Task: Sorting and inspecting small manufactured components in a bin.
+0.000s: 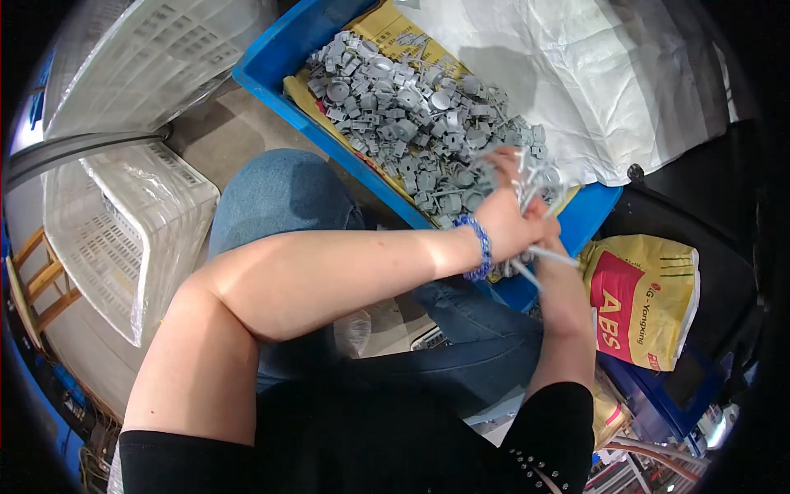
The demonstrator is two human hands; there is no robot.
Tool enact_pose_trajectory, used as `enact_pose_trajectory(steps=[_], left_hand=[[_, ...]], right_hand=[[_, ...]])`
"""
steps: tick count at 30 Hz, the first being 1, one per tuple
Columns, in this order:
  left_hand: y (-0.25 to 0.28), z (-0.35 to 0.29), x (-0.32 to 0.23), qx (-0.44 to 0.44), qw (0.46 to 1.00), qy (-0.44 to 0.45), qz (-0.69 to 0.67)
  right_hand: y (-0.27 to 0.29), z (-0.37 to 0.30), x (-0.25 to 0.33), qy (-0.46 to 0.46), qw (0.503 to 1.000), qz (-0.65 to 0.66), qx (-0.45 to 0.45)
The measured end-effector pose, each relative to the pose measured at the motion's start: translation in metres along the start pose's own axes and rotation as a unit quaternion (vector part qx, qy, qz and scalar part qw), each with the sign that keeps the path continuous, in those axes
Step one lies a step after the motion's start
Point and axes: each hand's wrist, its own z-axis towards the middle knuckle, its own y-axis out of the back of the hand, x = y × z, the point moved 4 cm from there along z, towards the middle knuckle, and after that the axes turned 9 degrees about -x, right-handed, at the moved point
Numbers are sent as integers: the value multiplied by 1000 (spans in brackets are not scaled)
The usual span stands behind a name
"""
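Note:
My left hand (504, 221), with a blue beaded bracelet (484, 249) at its wrist, reaches across to the right end of a blue plastic bin (325, 146). Close against it is my right hand (543, 224), partly covered by the left. Both hands are closed around a cluster of grey plastic moulded pieces on thin sprues (539, 177). Motion blurs the cluster and some fingertips, and pale sprue rods stick out below the hands. Beneath and beyond them, a heap of small grey plastic parts (403, 115) fills the bin, lying on a yellow sack lining (393, 29).
White plastic crates (177, 193) wrapped in clear film stand at the left. A white woven sheet (576, 82) spreads beyond the bin. At the right lies a yellow and red sack (646, 300), near a dark blue container (695, 391). My knee (284, 198) is beside the bin.

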Motion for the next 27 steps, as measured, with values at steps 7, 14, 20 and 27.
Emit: enact_pose_trajectory(steps=[7, 14, 20, 27], left_hand=[[38, 38, -52, -176, 977, -118, 33], [27, 14, -64, -142, 949, -171, 223], [36, 24, -55, -202, 946, -175, 186], [29, 27, -74, -206, 952, -203, -99]], right_hand=[[105, 2, -14, -403, 913, -20, -52], [69, 27, 91, -208, 973, 66, -77], [62, 30, 76, -256, 942, 204, -70], [-8, -66, -96, -26, 915, -350, 199]])
